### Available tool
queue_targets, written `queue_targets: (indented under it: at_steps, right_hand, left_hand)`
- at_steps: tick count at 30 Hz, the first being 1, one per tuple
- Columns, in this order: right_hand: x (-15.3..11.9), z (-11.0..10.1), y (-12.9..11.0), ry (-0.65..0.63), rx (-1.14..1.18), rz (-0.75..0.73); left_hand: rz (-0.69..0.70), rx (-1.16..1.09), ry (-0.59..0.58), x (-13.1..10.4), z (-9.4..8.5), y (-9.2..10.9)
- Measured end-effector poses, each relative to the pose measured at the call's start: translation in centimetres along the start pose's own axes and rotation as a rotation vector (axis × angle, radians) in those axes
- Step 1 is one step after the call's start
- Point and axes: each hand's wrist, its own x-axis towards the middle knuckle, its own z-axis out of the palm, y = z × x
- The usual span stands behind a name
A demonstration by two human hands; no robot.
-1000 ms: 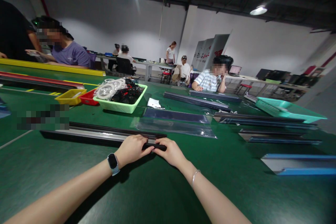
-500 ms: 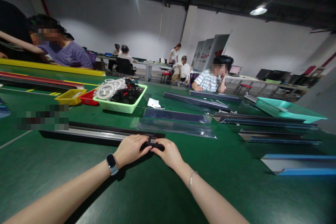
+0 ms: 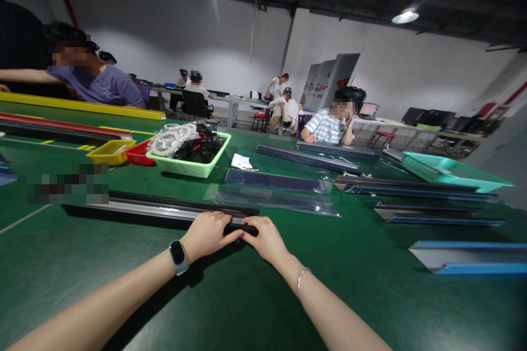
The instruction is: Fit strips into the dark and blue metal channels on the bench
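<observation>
A long black channel-shaped profile with a shiny silver inside lies on the green table in front of me. My left hand is wrapped over it near its right end, with the thumb along the near edge. Close beside it, my right hand grips the right end of the same profile, fingers curled over the near black edge. The thumbs almost touch. My palms and fingers hide part of that end, so I cannot tell if a separate strip sits under them.
Beyond the profile lie clear plastic sleeves and a green basket of bagged parts. Yellow and red bins stand beside it. To the right are more profiles, a blue-edged one and a teal basket. Several people sit beyond.
The black near edge between my hands stood up before and now lies lower, pressed against the profile. My left hand has turned and shifted slightly right. The right hand stays nearly in place.
</observation>
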Motion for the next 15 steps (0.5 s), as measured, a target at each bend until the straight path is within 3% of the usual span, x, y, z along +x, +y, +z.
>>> queue_targets:
  at_steps: [15]
  right_hand:
    - [-0.02,-0.04,-0.79,0.015,-0.111,-0.019]
  left_hand:
    - [-0.044,0.037,0.019,0.15,0.12,-0.01]
